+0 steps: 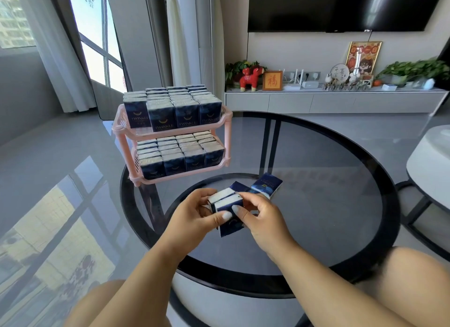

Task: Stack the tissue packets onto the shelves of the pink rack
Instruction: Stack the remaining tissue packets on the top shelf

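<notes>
Pink rack (170, 129), two tiers, stood at 11 o'clock on the counter's far-left edge. Both shelves were packed with dark blue tissue packets (162, 118) standing upright in rows, gold print facing front; lower-shelf packets (174, 162) likewise. Two held packets (227, 203), pressed side by side, sat at center between both grips, white ends up. Two loose packets (266, 184) lay flat on the glass at 1 o'clock of those, just beside them.
</notes>
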`<state>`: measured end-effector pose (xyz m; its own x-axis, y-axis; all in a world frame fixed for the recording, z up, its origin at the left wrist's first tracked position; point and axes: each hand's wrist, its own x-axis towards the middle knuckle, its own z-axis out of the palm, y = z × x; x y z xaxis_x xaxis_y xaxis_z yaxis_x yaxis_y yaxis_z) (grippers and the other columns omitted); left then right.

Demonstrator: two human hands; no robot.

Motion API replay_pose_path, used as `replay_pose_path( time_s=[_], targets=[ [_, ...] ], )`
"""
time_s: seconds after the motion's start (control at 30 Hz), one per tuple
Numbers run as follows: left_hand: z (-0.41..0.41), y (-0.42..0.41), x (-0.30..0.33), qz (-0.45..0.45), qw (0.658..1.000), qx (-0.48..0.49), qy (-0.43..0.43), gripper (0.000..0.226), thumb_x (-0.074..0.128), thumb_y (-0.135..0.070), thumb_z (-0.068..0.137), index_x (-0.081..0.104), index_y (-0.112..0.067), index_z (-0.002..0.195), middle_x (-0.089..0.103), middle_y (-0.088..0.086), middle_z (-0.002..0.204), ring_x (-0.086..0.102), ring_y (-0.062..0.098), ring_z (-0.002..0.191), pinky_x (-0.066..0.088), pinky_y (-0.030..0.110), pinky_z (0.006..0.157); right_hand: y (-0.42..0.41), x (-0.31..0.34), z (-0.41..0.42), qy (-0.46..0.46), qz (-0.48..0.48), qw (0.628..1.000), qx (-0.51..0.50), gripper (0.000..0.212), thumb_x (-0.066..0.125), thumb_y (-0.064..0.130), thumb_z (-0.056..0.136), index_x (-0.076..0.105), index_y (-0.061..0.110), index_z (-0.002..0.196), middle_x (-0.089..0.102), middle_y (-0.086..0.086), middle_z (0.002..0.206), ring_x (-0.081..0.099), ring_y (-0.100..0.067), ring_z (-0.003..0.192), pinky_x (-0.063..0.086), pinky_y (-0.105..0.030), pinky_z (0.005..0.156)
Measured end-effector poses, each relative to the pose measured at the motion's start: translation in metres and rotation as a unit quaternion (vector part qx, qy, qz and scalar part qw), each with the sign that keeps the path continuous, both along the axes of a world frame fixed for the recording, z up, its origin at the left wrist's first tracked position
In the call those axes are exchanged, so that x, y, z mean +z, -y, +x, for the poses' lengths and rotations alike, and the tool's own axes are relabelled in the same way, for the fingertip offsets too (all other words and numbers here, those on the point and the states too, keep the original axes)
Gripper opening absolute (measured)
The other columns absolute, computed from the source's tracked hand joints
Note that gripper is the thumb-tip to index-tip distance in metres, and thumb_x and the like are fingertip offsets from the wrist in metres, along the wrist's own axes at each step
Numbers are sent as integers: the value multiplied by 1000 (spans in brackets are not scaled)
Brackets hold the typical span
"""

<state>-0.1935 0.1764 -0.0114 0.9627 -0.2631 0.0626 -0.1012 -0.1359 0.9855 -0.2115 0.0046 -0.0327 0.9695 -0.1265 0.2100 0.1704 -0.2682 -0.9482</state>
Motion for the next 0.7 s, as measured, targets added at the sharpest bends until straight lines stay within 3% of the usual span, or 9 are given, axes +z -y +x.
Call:
replay_pose_path(
  time_s=[0.1,0.17,0.3,0.43,0.5,0.6,0.7],
  targets=[
    [0,1,-3,72,996,24,41,49,86,-20,71,59,-31,111,68,-4,95,65,24,78,59,33,74,-2,2,-1,-5,13,1000,10,24,55,24,94,61,29,117,56,19,110,57,2,102,48,-19,91],
    [2,1,-4,74,995,33,53,45,85,-19,73,60,-34,107,69,-6,93,66,23,78,59,34,74,-2,2,-2,8,-15,1000,15,27,50,23,97,60,22,122,53,21,111,52,8,106,40,-7,89],
    [3,0,-5,83,995,29,55,46,85,-18,72,59,-33,107,69,-7,92,63,11,69,57,27,68,-3,-2,-8,-17,-9,998,65,31,40,33,100,53,31,127,54,19,124,47,8,118,36,-10,96],
    [4,-1,-8,126,989,23,67,45,85,-21,72,58,-31,107,70,-4,91,66,11,73,56,25,69,-3,1,-13,-44,1,996,79,25,36,42,97,45,46,120,50,30,119,43,21,112,34,-3,90],
    [4,-1,-8,79,995,33,60,41,85,-19,73,60,-24,104,71,-1,89,68,16,79,57,30,73,-4,2,-13,-37,11,996,75,27,42,52,93,45,47,119,51,28,121,46,18,112,37,-7,94],
    [6,-4,-7,-69,996,52,-1,46,83,-24,70,57,-10,105,71,12,97,68,23,86,55,36,77,-5,0,-10,-28,36,996,74,47,57,55,79,46,43,124,55,17,124,51,2,115,42,-30,102],
    [6,-2,-6,-220,971,-21,-93,52,74,-23,75,52,3,116,66,23,115,67,28,100,57,32,83,-9,2,-9,-25,100,989,107,58,65,48,77,48,29,129,58,9,127,51,-7,122,41,-35,104]
  ],
)
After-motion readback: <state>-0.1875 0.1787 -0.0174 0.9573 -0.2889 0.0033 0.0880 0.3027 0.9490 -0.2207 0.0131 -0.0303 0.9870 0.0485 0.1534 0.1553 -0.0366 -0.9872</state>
